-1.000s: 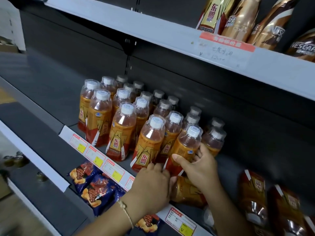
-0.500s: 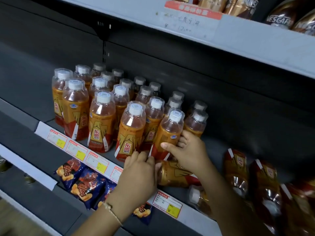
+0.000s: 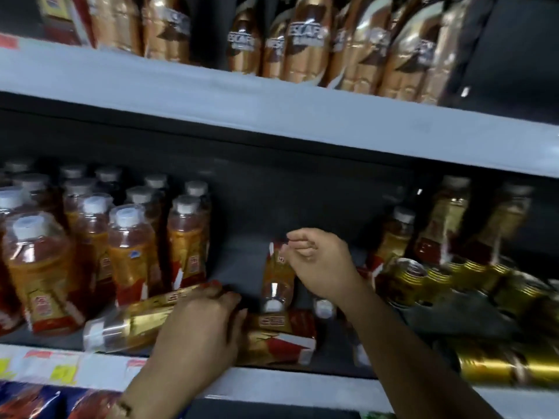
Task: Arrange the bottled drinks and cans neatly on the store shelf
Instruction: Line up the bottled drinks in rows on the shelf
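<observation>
Head view: the fingers of the left hand point(image 3: 205, 325) lie curled over a fallen bottle point(image 3: 133, 322) on its side at the near edge of the shelf point(image 3: 302, 385), cap pointing left. The right hand point(image 3: 317, 261) hovers with fingers loosely curled, fingertips at the base of a second fallen bottle point(image 3: 276, 276); motion blur prevents confirming a pinch. A third bottle point(image 3: 281, 337) lies crosswise between the hands. The standing bottles point(image 3: 130, 252) form rows at left; gold cans point(image 3: 423, 279) lie at right.

Probable hazards:
- Lifting the left bottle may sweep its cap end into the front standing row and topple it.
- The crosswise bottle sits near the shelf lip and may roll off.
- The cans may roll if nudged.
</observation>
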`<action>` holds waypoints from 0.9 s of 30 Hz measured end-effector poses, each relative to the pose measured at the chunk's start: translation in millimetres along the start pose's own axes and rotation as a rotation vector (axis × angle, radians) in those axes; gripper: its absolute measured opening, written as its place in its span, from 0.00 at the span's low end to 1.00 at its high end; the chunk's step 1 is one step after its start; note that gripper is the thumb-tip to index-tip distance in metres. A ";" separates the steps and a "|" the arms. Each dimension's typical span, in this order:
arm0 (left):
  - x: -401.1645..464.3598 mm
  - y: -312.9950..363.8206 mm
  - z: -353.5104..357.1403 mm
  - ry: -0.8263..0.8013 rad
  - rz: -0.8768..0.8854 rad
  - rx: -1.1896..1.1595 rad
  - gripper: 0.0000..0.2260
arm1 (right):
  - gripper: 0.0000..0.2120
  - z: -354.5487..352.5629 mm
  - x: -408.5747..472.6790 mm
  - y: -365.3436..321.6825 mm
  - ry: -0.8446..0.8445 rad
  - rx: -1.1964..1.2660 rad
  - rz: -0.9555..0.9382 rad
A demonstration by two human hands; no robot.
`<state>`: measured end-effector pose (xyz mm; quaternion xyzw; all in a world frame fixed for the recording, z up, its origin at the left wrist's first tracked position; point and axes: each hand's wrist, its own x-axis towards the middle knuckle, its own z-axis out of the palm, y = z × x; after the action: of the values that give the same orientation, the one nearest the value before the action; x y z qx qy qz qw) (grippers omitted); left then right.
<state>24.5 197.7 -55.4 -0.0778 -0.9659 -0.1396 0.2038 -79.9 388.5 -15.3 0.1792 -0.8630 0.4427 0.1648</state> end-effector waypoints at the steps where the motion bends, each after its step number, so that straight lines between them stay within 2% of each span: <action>1: 8.2 14.5 5.2 0.003 0.047 0.003 0.13 | 0.11 -14.6 -2.4 8.3 0.028 -0.013 0.007; 10: 78.8 144.6 51.5 -0.087 0.320 0.040 0.13 | 0.10 -126.5 -24.6 83.8 0.180 -0.096 0.089; 14: 101.3 187.3 67.2 -0.101 0.370 0.029 0.11 | 0.08 -171.1 -27.3 117.4 0.260 -0.089 0.156; 19: 127.5 227.6 88.9 -0.184 0.399 0.041 0.14 | 0.11 -216.5 -22.4 158.6 0.352 -0.095 0.258; 23: 144.5 252.0 102.0 -0.237 0.406 0.013 0.21 | 0.21 -237.6 -15.7 184.9 0.372 -0.064 0.357; 27: 155.9 275.9 111.4 -0.247 0.447 -0.033 0.20 | 0.19 -262.3 -8.1 207.2 0.468 -0.137 0.432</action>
<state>-100.7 507.6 -22.8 -0.3092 -0.9398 -0.0962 0.1090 -134.2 718.5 -19.7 -0.1262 -0.8477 0.4374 0.2724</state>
